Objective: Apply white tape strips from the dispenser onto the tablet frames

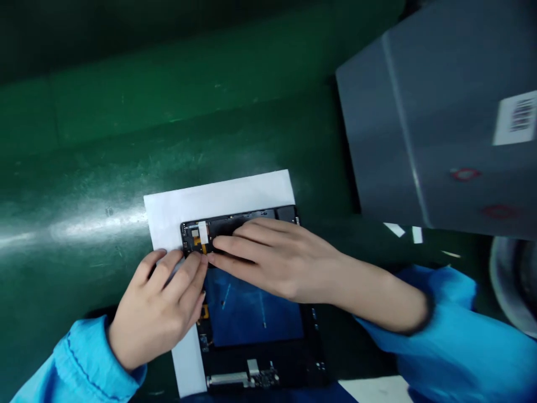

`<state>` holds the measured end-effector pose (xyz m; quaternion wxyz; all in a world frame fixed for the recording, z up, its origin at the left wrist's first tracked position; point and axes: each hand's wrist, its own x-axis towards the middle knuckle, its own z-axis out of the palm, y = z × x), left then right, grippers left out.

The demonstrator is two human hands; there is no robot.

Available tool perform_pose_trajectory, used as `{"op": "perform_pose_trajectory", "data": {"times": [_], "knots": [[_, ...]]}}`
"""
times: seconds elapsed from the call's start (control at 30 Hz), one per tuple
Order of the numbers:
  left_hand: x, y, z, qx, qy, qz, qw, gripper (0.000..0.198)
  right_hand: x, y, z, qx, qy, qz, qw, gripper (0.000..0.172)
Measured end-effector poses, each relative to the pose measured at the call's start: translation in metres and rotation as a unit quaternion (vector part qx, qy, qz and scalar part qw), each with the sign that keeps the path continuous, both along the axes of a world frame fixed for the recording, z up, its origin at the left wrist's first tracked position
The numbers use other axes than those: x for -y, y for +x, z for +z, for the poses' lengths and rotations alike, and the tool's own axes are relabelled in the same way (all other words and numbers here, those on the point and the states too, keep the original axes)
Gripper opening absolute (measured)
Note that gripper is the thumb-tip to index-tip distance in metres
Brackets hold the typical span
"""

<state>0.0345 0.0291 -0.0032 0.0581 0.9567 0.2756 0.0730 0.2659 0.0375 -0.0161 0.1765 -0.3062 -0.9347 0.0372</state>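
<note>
Although the white strip point(203, 232) is on, the tablet point(257, 322) remains open; the left hand point(161, 308) and right hand point(281, 260) bunch narrowly there, gripping what I cannot tell.

The right hand point(272, 254) hides part of the opened device point(258, 322); the picture's edge crops the grey box point(442, 123).

place: electronics workshop | opened device point(257, 313) | green worktop point(96, 168) | barcoded grey box point(444, 123)
</note>
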Motion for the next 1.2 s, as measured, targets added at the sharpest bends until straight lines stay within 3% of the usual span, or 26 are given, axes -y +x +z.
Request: {"op": "perform_pose_trajectory", "data": {"times": [0.23,0.5,0.6,0.67,0.8,0.93,1.1,1.2], "knots": [[-0.002,-0.002,-0.001,-0.007,0.027,-0.005,1.000,0.032,0.023,0.013,-0.003,0.036,0.005,-0.053,0.998,0.038],[-0.003,-0.005,-0.001,-0.024,0.018,-0.016,0.999,0.037,0.102,0.045,-0.009,-0.072,-0.005,-0.231,0.970,0.025],[-0.008,-0.007,-0.001,-0.032,0.033,-0.021,0.999,0.039,0.116,0.062,-0.006,-0.080,0.098,-0.324,0.938,0.033],[-0.013,-0.008,-0.002,-0.035,0.050,-0.031,0.998,0.041,0.115,0.078,-0.004,-0.047,0.175,-0.402,0.897,0.045],[-0.020,-0.009,-0.004,-0.030,0.070,-0.040,0.996,0.041,0.106,0.111,-0.006,-0.024,0.234,-0.502,0.832,0.055],[-0.019,-0.009,-0.004,-0.021,0.068,-0.028,0.997,0.038,0.096,0.129,-0.012,-0.052,0.246,-0.512,0.821,0.048],[-0.016,-0.006,-0.006,-0.018,0.067,-0.008,0.998,0.036,0.095,0.139,-0.012,-0.071,0.263,-0.500,0.822,0.025],[-0.014,-0.006,-0.004,-0.023,0.064,-0.006,0.998,0.035,0.104,0.138,-0.004,-0.098,0.278,-0.502,0.813,0.027]]}}
